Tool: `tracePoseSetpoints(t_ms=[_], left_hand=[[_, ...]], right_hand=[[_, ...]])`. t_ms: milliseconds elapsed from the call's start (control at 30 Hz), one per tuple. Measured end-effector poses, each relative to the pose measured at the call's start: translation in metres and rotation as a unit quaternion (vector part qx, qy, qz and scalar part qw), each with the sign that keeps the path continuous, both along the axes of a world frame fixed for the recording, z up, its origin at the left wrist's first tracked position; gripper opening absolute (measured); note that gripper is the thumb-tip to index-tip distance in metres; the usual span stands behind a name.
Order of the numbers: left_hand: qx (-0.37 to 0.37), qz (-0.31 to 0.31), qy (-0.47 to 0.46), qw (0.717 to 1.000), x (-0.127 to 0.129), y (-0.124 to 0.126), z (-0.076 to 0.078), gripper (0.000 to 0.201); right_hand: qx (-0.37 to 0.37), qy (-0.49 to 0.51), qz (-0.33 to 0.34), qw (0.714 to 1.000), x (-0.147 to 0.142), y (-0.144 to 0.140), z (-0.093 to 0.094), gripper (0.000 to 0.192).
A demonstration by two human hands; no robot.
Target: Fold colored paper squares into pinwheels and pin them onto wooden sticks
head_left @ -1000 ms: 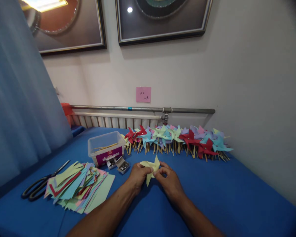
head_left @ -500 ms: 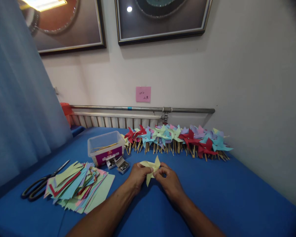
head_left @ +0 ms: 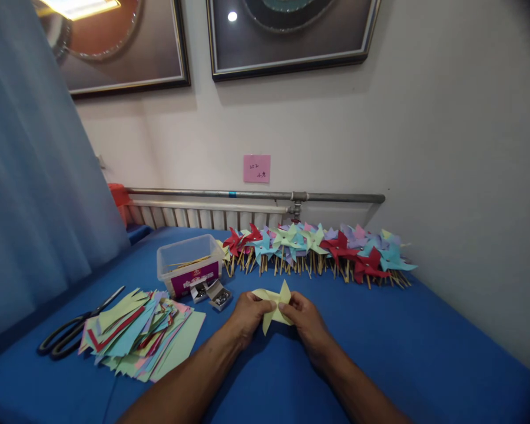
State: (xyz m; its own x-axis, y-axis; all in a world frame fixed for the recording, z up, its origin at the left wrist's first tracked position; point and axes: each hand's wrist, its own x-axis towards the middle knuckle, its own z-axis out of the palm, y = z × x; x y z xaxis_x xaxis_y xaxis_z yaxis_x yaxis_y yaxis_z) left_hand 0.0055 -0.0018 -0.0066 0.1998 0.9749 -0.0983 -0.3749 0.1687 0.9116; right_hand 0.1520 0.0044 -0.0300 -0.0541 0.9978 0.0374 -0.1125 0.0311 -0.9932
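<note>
A pale yellow pinwheel (head_left: 277, 312) sits between a left hand (head_left: 248, 315) and a right hand (head_left: 307, 318) over a blue table (head_left: 362, 347). Its points appear folded in, but no stick shows on it, so this piece looks only partly made. Beyond the hands and to their right, a crowd of pinwheels (head_left: 342, 247) on sticks looks finished; left of the hands, a paper stack (head_left: 136, 335) beside scissors (head_left: 88, 315) suggests plenty remains. A tub (head_left: 194, 282) of sticks and small boxes (head_left: 223, 306) of metal bits stand just past the left hand. Both hands pinch the paper, thumbs pointing toward each other near its centre, fingers curled behind. The forearms slant inward; whether the hands rest on the table cannot be told.
</note>
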Motion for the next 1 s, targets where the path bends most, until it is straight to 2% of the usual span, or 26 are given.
tracePoseSetpoints(t_ms=[167, 433, 500, 633, 733, 800, 867, 933, 1000], left_hand=[[0.015, -0.019, 0.020, 1.000, -0.001, -0.001, 0.000, 0.030], [0.023, -0.027, 0.036, 0.999, 0.000, -0.003, 0.001, 0.028], [0.013, -0.013, 0.043, 0.999, 0.000, -0.004, 0.002, 0.023], [0.018, 0.019, 0.039, 0.999, -0.005, 0.001, 0.006, 0.035], [0.046, 0.073, 0.088, 0.992, -0.023, 0.013, 0.015, 0.033], [0.088, 0.135, 0.157, 0.975, -0.046, 0.023, 0.023, 0.028], [0.127, 0.189, 0.259, 0.939, -0.074, 0.029, 0.032, 0.022], [0.165, 0.188, 0.392, 0.885, -0.098, 0.030, 0.038, 0.018], [0.178, 0.146, 0.524, 0.820, -0.112, 0.027, 0.042, 0.016]], right_hand=[[0.004, -0.002, 0.038, 0.999, 0.003, 0.001, -0.005, 0.038], [0.028, -0.093, -0.004, 0.995, 0.004, -0.004, 0.006, 0.030], [0.024, -0.092, -0.017, 0.995, 0.002, -0.006, 0.009, 0.031], [-0.004, -0.056, -0.029, 0.998, 0.002, -0.008, 0.013, 0.032], [-0.021, -0.035, -0.033, 0.999, 0.004, -0.006, 0.011, 0.033], [-0.032, -0.029, -0.039, 0.998, 0.006, -0.002, 0.006, 0.033], [-0.036, -0.029, -0.054, 0.997, 0.009, 0.003, 0.001, 0.034], [-0.044, -0.033, -0.067, 0.996, 0.011, 0.006, -0.003, 0.037], [-0.051, -0.034, -0.071, 0.996, 0.014, 0.008, -0.004, 0.039]])
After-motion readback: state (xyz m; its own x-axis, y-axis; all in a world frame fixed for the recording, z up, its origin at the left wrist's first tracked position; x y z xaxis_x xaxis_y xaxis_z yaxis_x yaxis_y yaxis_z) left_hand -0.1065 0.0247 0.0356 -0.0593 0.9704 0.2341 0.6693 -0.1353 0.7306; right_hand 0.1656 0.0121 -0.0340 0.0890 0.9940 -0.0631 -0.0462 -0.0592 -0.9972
